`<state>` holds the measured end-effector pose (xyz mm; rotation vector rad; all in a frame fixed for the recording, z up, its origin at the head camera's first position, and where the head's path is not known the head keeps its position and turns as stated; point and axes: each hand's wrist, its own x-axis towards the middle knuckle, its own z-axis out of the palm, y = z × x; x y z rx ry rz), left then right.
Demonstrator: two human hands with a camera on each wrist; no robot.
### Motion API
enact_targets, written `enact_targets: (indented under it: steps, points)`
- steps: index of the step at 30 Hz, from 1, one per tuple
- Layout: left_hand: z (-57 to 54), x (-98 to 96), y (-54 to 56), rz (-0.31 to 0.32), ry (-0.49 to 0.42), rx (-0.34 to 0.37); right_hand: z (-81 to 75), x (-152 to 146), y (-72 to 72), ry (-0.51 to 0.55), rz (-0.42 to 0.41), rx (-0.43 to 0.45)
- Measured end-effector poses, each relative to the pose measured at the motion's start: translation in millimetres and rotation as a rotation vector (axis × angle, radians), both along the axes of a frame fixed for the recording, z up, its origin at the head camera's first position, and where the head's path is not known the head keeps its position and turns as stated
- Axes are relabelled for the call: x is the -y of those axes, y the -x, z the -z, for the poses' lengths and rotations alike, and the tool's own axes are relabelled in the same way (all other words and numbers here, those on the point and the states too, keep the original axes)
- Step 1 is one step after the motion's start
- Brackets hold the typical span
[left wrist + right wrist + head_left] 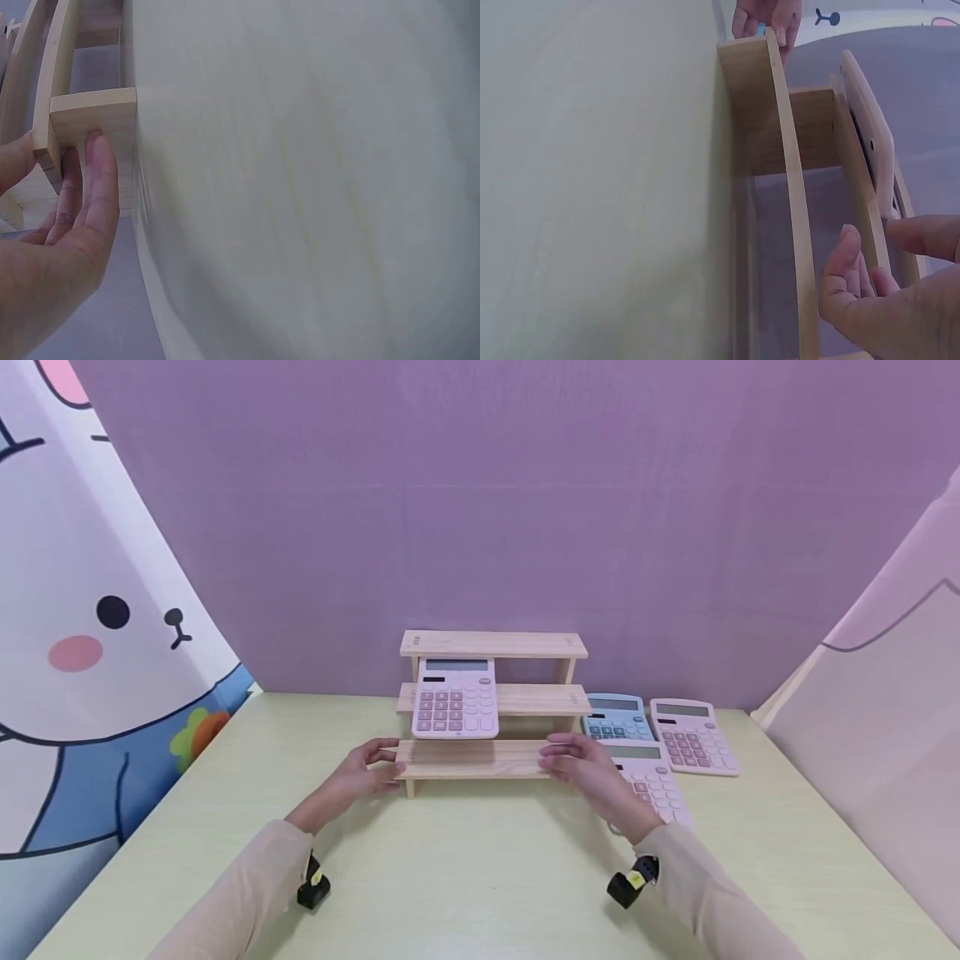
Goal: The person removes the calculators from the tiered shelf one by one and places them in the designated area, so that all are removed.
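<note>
A three-tier wooden shelf (468, 762) stands on the table against the purple backdrop. A pink calculator (457, 700) leans on its middle tier, screen at the top. My left hand (363, 770) grips the left end of the lowest tier; in the left wrist view its thumb (15, 161) touches the board and the fingers lie under it against the support. My right hand (592, 772) is at the lowest tier's right end, its fingers loosely bent over the board. In the right wrist view, those fingers (844, 274) hold nothing.
Right of the shelf lie a blue calculator (622, 708), a pink calculator (693, 739) and another pink calculator (660, 785), partly covered by my right hand. A cartoon-printed cloth (105, 543) hangs at the left, and a pale panel (885, 710) stands at the right.
</note>
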<state>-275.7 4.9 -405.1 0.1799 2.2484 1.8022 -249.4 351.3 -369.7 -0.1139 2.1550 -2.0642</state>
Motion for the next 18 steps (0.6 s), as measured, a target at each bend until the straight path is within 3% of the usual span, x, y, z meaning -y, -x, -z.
enact_targets:
  steps: [7, 18]
  points:
    - [0.7, 0.9, 1.0, 0.012, 0.010, -0.008, 1.3, 17, 7.0, 0.090, -0.026, -0.013]
    - [-0.9, 0.2, -0.3, 0.010, 0.002, -0.011, -2.5, 42, 12.0, 0.147, -0.019, 0.014]
